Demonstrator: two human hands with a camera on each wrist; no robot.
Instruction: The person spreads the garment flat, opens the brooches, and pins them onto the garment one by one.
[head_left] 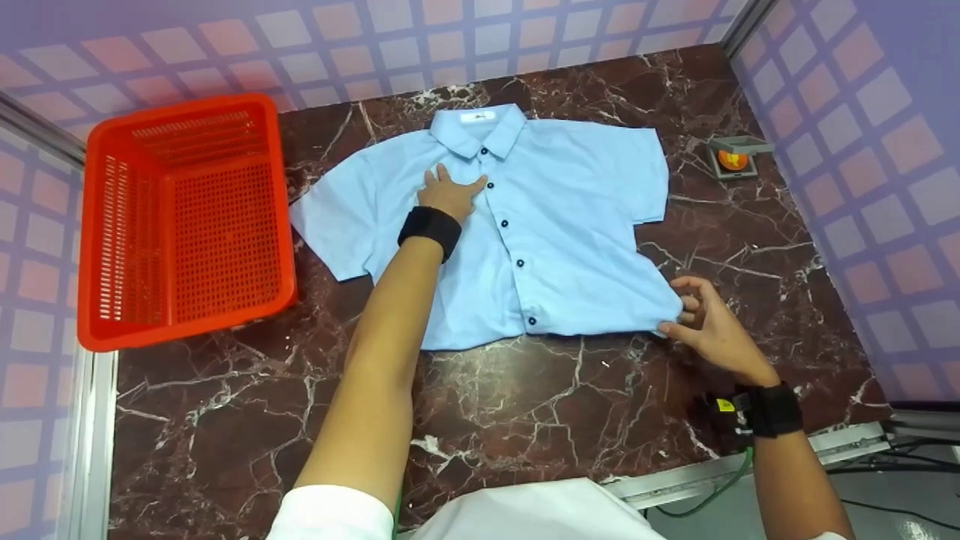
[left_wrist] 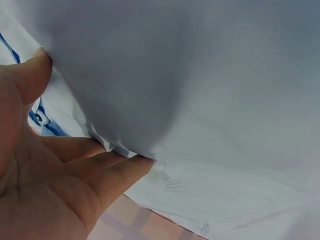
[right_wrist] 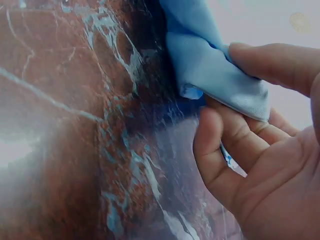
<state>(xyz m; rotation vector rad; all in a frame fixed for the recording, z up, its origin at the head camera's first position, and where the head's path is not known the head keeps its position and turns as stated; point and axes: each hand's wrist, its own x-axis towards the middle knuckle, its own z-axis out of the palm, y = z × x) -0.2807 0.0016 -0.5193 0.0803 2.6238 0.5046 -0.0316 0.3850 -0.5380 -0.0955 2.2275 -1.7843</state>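
A light blue short-sleeved shirt (head_left: 577, 247) with dark buttons lies front up, its collar (head_left: 480, 131) at the far side. My left hand (head_left: 452, 195) rests on its chest beside the button placket, fingers spread. In the left wrist view, those fingertips (left_wrist: 142, 162) touch the pale cloth. At the hem's right corner, my right hand (head_left: 709, 326) pinches the fabric. The right wrist view shows the folded hem (right_wrist: 220, 70) between thumb and fingers, lifted at its edge over the table.
A red plastic basket (head_left: 187, 324) stands at the left of the dark marble-patterned table (head_left: 510, 420). Near the back right sits a small grey open case (head_left: 733, 159) with an orange round inside. Checkered panels (head_left: 390, 45) border the back and sides.
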